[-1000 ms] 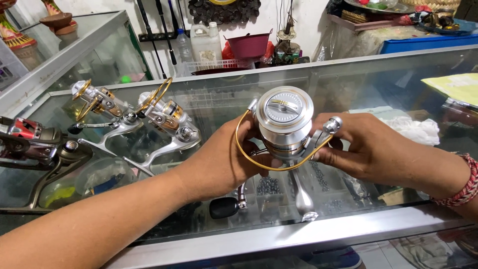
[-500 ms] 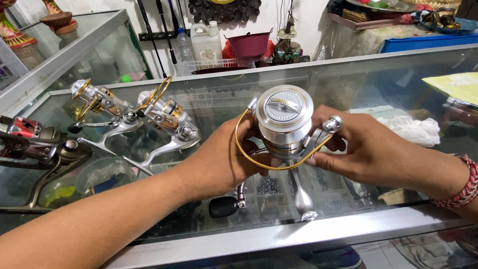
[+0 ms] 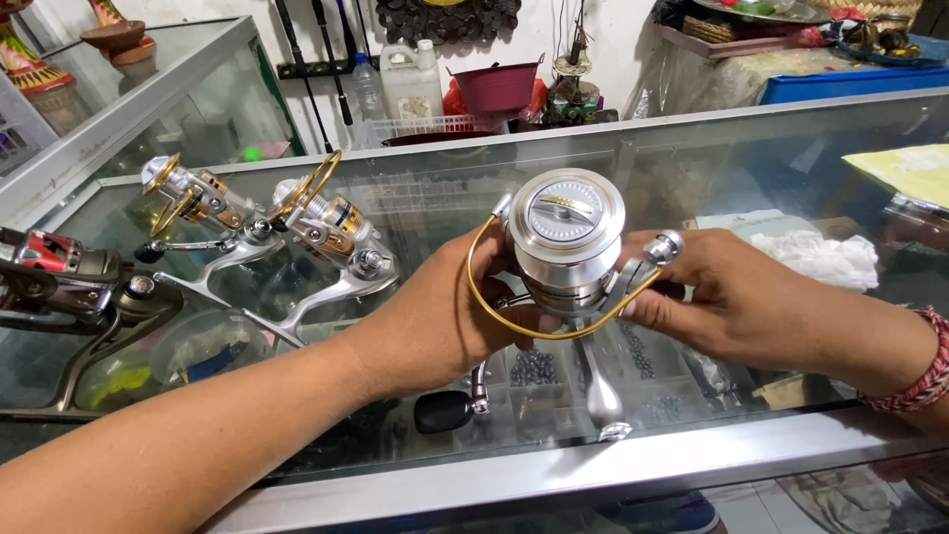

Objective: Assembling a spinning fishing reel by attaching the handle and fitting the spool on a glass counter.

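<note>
A glass display counter (image 3: 751, 148) with a metal frame fills the view, in what looks like a small shop; shelves and clutter stand behind it, including a white plastic jug (image 3: 412, 84), a dark red tub (image 3: 497, 87) and a blue bin (image 3: 850, 81). Through the glass top, trays of small dark weights show below.

Both of the person's hands meet over the middle of the counter, holding a silver spinning reel (image 3: 566, 242) between them, raised just above the glass. The reel's round spool face points up towards the camera. A thin gold wire bail (image 3: 484, 297) loops out from its left side and under it.

The left hand (image 3: 445, 316) wraps the reel's body from the left, its grip closed on it, thumb near the bail. The right hand (image 3: 736, 297) grips from the right, fingers curled against the reel's side beside a small silver roller on the bail arm. A red woven bracelet (image 3: 919, 371) sits on the right wrist. The reel's foot and its black-knobbed handle (image 3: 445, 410) hang below the hands.

To the left, well apart from the hands, two more silver and gold reels (image 3: 267, 222) lie on the glass. A darker reel with red trim (image 3: 59, 272) lies at the far left edge. A white cloth (image 3: 825, 257) rests just beyond the right hand.
</note>
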